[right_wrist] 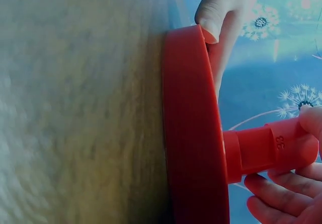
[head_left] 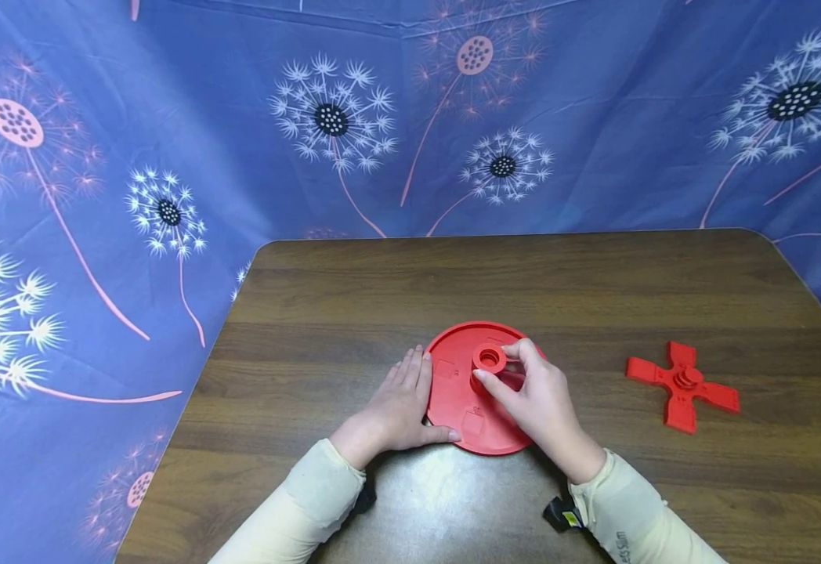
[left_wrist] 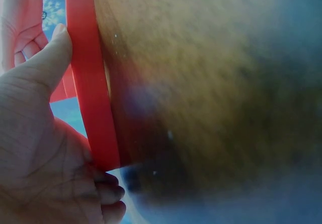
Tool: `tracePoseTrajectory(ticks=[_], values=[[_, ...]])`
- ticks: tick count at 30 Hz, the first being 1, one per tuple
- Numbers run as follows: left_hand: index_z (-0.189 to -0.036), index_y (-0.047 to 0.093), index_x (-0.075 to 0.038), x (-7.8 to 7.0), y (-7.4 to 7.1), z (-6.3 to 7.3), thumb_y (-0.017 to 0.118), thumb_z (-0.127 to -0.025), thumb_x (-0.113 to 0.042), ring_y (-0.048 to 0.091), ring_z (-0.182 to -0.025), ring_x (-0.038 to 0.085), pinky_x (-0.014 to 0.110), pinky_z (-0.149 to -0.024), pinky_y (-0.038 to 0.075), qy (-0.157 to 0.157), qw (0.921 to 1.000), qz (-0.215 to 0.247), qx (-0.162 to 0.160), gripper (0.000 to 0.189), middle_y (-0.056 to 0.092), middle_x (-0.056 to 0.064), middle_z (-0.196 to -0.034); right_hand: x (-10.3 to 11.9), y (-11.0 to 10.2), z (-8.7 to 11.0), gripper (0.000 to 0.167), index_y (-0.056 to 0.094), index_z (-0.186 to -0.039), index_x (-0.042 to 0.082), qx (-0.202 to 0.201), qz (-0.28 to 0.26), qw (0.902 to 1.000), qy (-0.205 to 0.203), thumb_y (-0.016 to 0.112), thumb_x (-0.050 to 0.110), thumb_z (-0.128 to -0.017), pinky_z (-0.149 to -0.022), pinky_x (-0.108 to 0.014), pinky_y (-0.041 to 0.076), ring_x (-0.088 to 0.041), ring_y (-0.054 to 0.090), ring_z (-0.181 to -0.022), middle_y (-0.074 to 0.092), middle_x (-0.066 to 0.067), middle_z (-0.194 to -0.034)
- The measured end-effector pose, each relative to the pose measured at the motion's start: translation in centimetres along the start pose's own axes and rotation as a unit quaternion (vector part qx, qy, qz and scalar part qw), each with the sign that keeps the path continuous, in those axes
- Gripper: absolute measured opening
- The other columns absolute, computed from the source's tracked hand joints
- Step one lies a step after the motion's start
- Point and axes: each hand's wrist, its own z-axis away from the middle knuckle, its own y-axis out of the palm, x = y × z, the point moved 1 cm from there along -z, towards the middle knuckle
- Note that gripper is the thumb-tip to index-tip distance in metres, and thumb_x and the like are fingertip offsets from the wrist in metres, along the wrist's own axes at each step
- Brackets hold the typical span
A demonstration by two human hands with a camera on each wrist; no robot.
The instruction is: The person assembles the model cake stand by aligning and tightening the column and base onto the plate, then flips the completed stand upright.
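With my right hand (head_left: 540, 399), coming in from 4 o'clock of the red disc (head_left: 453, 407), I am pinching the hollow-topped red post (head_left: 488, 369) between thumb and fingers. The post is standing upright around the disc's middle, showing "33" on its side in the right wrist view. My left hand (head_left: 396, 407) is resting at the disc's 9 o'clock edge, fingers straight, thumb spreading to the 7 o'clock rim. The red cross piece (head_left: 681, 399) is lying on the wooden table (head_left: 523, 282), well apart at 3 o'clock.
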Motion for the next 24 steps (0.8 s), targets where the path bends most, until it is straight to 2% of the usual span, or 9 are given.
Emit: tracePoseTrajectory(ticks=[6, 10, 12, 14, 17, 20, 24], values=[[-0.155, 0.007, 0.003, 0.1, 0.0, 0.0, 0.054, -0.08, -0.077, 0.005, -0.148, 0.032, 0.042, -0.119, 0.013, -0.001, 1.0, 0.003, 0.001, 0.119, 0.006, 0.021, -0.161, 0.0, 0.0, 0.0, 0.043, 0.058, -0.109, 0.011, 0.0, 0.007, 1.0, -0.004, 0.083, 0.028, -0.078, -0.076, -0.041, 0.057, -0.019, 0.071, -0.087, 0.072, -0.003, -0.098], [-0.155, 0.007, 0.002, 0.1, 0.0, 0.0, 0.054, -0.08, -0.077, 0.005, -0.148, 0.032, 0.042, -0.119, 0.013, -0.002, 1.0, 0.006, 0.001, 0.119, 0.006, 0.021, -0.161, -0.2, -0.3, -0.1, 0.054, 0.055, -0.121, 0.008, 0.021, 0.009, 0.9996, -0.019, 0.083, 0.027, -0.079, -0.081, -0.042, 0.056, -0.022, 0.07, -0.093, 0.07, -0.007, -0.107], [-0.155, 0.007, 0.002, 0.1, 0.0, 0.0, 0.055, -0.08, -0.077, 0.006, -0.148, 0.032, 0.041, -0.119, 0.013, -0.001, 1.0, 0.006, 0.0, 0.119, 0.007, 0.021, -0.161, -0.4, -0.6, -0.3, 0.058, 0.052, -0.131, 0.007, 0.047, -0.005, 0.9984, -0.033, 0.079, 0.024, -0.083, -0.088, -0.041, 0.054, -0.023, 0.066, -0.104, 0.067, -0.009, -0.118], [-0.155, 0.007, 0.003, 0.1, 0.0, 0.1, 0.055, -0.08, -0.077, 0.006, -0.148, 0.032, 0.041, -0.119, 0.013, -0.001, 1.0, 0.005, -0.002, 0.119, 0.007, 0.021, -0.161, -0.7, -0.9, -0.6, 0.06, 0.046, -0.14, 0.006, 0.082, -0.041, 0.9946, -0.049, 0.073, 0.018, -0.088, -0.095, -0.037, 0.05, -0.024, 0.06, -0.116, 0.061, -0.01, -0.129], [-0.154, 0.008, 0.003, 0.1, 0.1, 0.0, 0.055, -0.08, -0.076, 0.007, -0.148, 0.033, 0.042, -0.119, 0.014, 0.001, 1.0, 0.002, -0.004, 0.118, 0.008, 0.022, -0.161, -1.0, -1.5, -1.2, 0.06, 0.038, -0.149, 0.009, 0.148, -0.108, 0.981, -0.062, 0.064, 0.009, -0.094, -0.103, -0.028, 0.043, -0.025, 0.049, -0.128, 0.051, -0.012, -0.14], [-0.154, 0.009, 0.003, 0.1, 0.1, -0.1, 0.055, -0.08, -0.076, 0.007, -0.148, 0.033, 0.041, -0.119, 0.014, 0.001, 1.0, 0.0, -0.002, 0.118, 0.008, 0.022, -0.161, -1.3, -2.0, -1.5, 0.057, 0.038, -0.15, 0.014, 0.197, -0.133, 0.9693, -0.063, 0.059, 0.007, -0.097, -0.104, -0.02, 0.039, -0.022, 0.047, -0.129, 0.048, -0.009, -0.144], [-0.155, 0.008, 0.003, 0.1, 0.2, -0.1, 0.054, -0.08, -0.077, 0.006, -0.148, 0.032, 0.041, -0.119, 0.013, 0.0, 1.0, 0.0, 0.001, 0.118, 0.006, 0.021, -0.161, -1.6, -2.2, -1.7, 0.05, 0.046, -0.145, 0.017, 0.218, -0.121, 0.9668, -0.055, 0.059, 0.01, -0.097, -0.096, -0.018, 0.043, -0.014, 0.052, -0.12, 0.053, 0.0, -0.139]])
